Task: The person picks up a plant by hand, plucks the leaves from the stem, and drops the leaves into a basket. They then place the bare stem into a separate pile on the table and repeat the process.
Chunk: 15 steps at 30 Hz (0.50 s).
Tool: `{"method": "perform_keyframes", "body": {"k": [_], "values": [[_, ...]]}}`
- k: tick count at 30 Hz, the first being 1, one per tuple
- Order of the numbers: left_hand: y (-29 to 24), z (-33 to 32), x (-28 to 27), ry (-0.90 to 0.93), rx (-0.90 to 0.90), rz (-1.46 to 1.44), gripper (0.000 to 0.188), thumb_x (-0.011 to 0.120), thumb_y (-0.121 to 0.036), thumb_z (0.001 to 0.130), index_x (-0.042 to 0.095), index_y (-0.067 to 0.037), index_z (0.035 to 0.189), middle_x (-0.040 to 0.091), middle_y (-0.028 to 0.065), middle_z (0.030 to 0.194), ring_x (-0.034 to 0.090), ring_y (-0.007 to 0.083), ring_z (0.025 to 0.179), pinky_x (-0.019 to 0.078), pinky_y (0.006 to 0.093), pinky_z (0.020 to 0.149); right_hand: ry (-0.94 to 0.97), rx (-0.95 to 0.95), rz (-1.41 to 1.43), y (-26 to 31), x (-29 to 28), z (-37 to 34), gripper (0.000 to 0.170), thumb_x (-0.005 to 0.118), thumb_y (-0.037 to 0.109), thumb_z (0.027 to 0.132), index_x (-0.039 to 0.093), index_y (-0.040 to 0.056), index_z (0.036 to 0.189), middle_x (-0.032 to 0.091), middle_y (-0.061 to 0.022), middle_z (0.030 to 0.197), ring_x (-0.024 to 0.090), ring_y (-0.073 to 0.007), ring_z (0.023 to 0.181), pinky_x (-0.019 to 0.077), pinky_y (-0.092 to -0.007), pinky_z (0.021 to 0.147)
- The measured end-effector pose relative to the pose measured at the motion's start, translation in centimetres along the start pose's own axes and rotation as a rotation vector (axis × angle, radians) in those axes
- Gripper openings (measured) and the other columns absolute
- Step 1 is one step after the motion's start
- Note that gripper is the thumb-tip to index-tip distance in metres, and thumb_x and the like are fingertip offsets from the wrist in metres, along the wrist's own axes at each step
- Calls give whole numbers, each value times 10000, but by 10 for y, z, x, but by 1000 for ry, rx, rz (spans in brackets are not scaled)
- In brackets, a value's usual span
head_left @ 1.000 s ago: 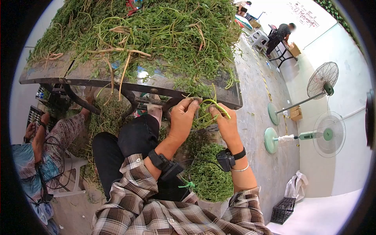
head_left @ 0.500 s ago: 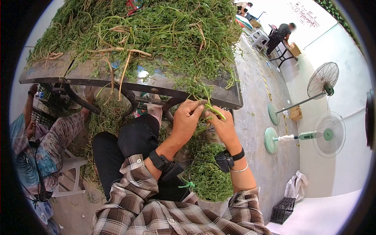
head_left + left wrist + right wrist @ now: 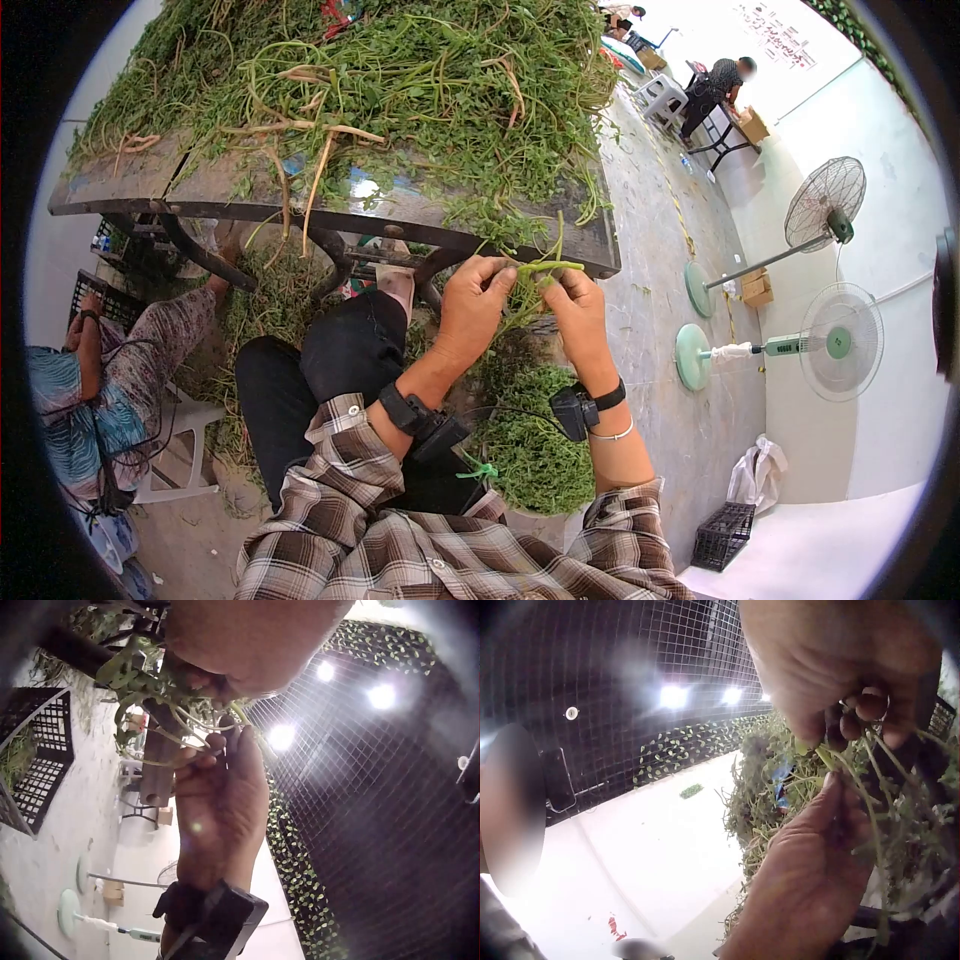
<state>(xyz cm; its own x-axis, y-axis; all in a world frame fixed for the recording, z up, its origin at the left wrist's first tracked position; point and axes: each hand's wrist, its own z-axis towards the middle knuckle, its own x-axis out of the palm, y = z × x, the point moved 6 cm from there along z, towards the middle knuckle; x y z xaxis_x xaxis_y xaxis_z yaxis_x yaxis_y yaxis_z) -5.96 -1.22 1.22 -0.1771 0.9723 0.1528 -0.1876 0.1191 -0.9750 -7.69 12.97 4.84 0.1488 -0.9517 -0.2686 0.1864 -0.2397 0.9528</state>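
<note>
While I watch through the head camera, my left hand (image 3: 470, 312) and right hand (image 3: 580, 318) meet at the near edge of the table (image 3: 590, 243), close to its right corner. With thumb and fingertips the left one pinches a green stem (image 3: 555, 266), and the right has its thumb and curled fingers around part of the same sprig, so both are grasping. The stem lies roughly crosswise between the fingertips, with thinner leafy shoots (image 3: 522, 302) hanging below them. Both wrist views show the two sets of fingertips almost together among the stalks.

A broad pile of greens (image 3: 420, 90) covers much of the table, and a few pale, root-like stalks (image 3: 318, 190) hang over the near edge, left of my hands. Below the table, a rounded heap of greens (image 3: 540, 440) sits between my forearms as the head camera sees them. At the far left a person in a blue patterned top (image 3: 75, 385) sits near a white chair (image 3: 185, 440). Off to the right, two fans (image 3: 825, 205) stand on the floor (image 3: 655, 345), and farther down, a black crate (image 3: 722, 537) rests just beside a white sack (image 3: 757, 475).
</note>
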Motion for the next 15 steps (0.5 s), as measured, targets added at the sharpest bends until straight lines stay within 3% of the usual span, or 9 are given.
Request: {"method": "perform_keyframes", "body": {"k": [4,15], "values": [[11,2,1,-3,10,-32,196,597,-141,855,609,39,934,512,-2,802,452,80,705,378,266,620,-38,-37,103,6,-2,0,192,595,103,828,570,1,990,513,37,728,413,-27,621,347,-192,538],[12,2,1,30,3,65,223,607,-157,850,617,47,940,576,30,828,517,93,748,420,267,656,-162,-121,39,17,-9,-1,189,622,107,817,559,22,974,496,46,740,381,-27,629,337,-188,551]]}}
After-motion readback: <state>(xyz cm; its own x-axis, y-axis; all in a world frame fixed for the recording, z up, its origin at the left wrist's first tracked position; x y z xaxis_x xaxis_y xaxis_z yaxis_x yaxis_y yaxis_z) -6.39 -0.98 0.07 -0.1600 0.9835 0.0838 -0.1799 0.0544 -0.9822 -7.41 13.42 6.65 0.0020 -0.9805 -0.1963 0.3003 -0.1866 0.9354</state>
